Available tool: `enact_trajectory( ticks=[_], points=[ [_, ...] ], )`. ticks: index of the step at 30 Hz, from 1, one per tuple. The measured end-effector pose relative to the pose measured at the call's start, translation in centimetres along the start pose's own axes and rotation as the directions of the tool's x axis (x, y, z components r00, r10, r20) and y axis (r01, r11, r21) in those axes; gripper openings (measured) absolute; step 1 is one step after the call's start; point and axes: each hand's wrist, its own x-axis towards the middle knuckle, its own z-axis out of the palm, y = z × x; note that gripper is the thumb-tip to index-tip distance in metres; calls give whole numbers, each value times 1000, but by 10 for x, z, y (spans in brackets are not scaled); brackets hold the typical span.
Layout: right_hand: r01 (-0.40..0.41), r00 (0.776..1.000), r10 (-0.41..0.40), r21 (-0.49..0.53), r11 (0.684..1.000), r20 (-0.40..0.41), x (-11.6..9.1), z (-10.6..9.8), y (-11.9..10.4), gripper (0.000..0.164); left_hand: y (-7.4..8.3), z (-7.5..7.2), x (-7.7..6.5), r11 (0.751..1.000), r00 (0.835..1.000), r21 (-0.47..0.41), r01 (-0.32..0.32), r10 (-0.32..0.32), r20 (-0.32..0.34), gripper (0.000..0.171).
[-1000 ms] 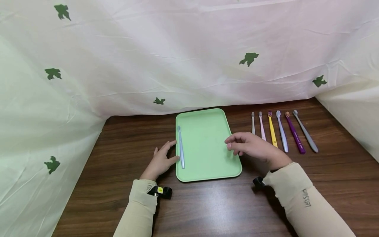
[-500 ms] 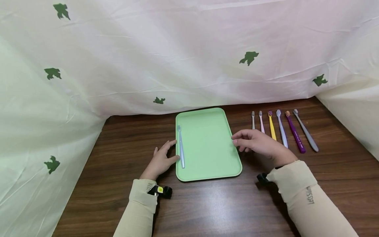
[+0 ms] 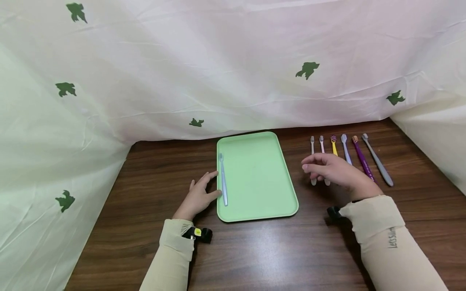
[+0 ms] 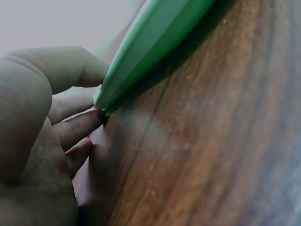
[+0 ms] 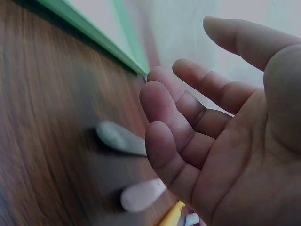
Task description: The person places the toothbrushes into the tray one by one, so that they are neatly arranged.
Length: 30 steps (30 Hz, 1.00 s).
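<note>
A light green tray (image 3: 258, 178) lies on the table, with a pale blue toothbrush (image 3: 223, 182) along its left side. My left hand (image 3: 198, 199) touches the tray's left rim with thumb and fingertips, its fingers fairly straight. To the right of the tray, my right hand (image 3: 336, 171) hovers over the row of toothbrushes with loosely bent fingers and nothing in them. Beneath it are a grey toothbrush (image 5: 120, 138) and a pink toothbrush (image 5: 142, 195), both partly hidden. A yellow toothbrush (image 3: 334, 147) and a light blue toothbrush (image 3: 346, 149) are partly covered by the hand.
Farther right lie a purple toothbrush (image 3: 362, 157) and a dark grey toothbrush (image 3: 378, 161). The brown wooden table (image 3: 255, 250) is bounded by a white cloth (image 3: 233, 72) with green bird shapes behind and at both sides.
My right hand has moved right, from above the tray's right edge to above the toothbrushes. My left hand stays at the tray's rim.
</note>
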Motion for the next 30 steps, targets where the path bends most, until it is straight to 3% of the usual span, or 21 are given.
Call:
enact_trajectory(
  ticks=[6,12,19,22,26,30],
  points=[
    [-10,1000,10,21,1000,-18,-3,-10,6,48,1,1,1,1000,1000,0,-4,4,-2,65],
    [-31,992,18,-110,993,-122,-5,-15,9,55,1,1,1,1000,1000,-4,2,-2,-3,65],
    [-70,972,21,-203,977,-234,-5,-20,13,52,1,1,1,1000,1000,0,5,-5,-4,65],
    [-63,948,-12,-224,973,-319,-5,-21,16,49,0,1,1,1000,1000,0,-1,1,-8,65],
    [-40,895,-60,-213,976,-442,-5,-22,23,46,0,1,1,1000,1000,0,-4,4,-10,65],
    [-52,870,-38,-167,985,-492,-7,-26,28,56,-1,2,1,1000,1000,2,-1,1,-7,65]
  ],
)
